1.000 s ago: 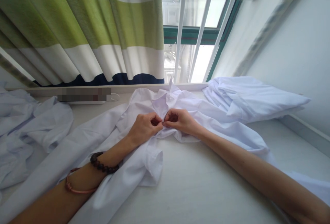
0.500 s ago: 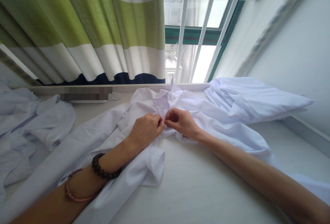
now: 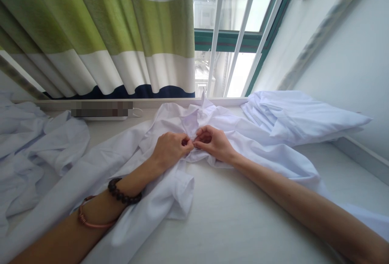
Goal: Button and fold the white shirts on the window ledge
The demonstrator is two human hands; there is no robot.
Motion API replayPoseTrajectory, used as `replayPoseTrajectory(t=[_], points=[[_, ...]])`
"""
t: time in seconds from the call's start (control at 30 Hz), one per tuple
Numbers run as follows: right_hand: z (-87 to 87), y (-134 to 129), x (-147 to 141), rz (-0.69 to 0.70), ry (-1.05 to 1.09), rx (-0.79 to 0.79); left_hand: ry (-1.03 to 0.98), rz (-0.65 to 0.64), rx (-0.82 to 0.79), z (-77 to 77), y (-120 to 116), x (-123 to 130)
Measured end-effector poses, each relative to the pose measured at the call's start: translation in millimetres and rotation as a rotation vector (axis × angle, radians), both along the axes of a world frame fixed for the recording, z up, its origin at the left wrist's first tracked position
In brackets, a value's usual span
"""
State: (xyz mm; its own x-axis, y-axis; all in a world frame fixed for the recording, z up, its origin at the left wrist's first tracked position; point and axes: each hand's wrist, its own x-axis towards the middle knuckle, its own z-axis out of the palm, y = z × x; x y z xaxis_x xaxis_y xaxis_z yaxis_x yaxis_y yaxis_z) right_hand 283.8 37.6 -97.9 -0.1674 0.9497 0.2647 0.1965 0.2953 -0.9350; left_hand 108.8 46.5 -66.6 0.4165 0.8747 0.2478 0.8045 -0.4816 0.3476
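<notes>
Head view: white shirt (image 3: 168, 116) lies bunched right under grip, touching both hands. L hand (image 3: 172, 149) & R hand (image 3: 215, 144) each pinch bit of shirt front, tips close tog.; can't tell what's hid betw. them. Collar (image 3: 206, 108) just past tips, 12 o'clock. Shirt's long way approx. 8 to 4 o'clock, sleeve (image 3: 100, 166) out to 8. Both hands abt. same dist. from collar. Folded white cloth (image 3: 304, 116) at 2 o'clock, beside shirt.

We've got a green-and-white curtain (image 3: 103, 24) far left, a bright teal-framed window (image 3: 238, 77) behind white bars (image 3: 241, 33), and a white wall (image 3: 349, 73) on the right.
</notes>
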Motion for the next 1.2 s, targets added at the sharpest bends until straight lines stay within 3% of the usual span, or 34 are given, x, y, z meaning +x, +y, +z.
replayPoseTrajectory(t=[0.1, 0.2, 0.37, 0.47, 0.57, 0.8, 0.93, 1.03, 1.13, 1.2], points=[[2.2, 1, -1, 0.067, 0.119, -0.101, -0.253, -0.078, -0.097, -6.4, 8, -6], [4.2, 1, -1, 0.103, 0.129, -0.147, -0.346, -0.100, -0.141, -9.4, 12, -8], [9.4, 0, 4, 0.134, -0.105, -0.034, -0.343, -0.148, -0.120, -9.0, 11, -7], [13.9, 2, 8, 0.144, -0.248, 0.041, -0.399, -0.186, -0.224, -8.5, 12, -9], [18.4, 5, 15, 0.242, -0.300, 0.049, -0.443, -0.267, -0.316, -8.6, 14, -12], [26.0, 9, 25, 0.522, -0.058, -0.229, -0.472, -0.298, -0.263, -11.7, 11, -10], [28.2, 10, 25, 0.521, 0.116, -0.348, -0.487, -0.253, -0.239, -11.7, 11, -6], [38.3, 12, 32, 0.419, -0.038, -0.282, -0.468, -0.237, -0.321, -1.2, 14, -8], [53.7, 9, 44, 0.392, -0.421, -0.236, -0.285, -0.293, -0.535, 17.7, 17, -16], [60.6, 5, 48, 0.381, -0.696, -0.222, -0.101, -0.335, -0.578, 29.5, 16, -21]])
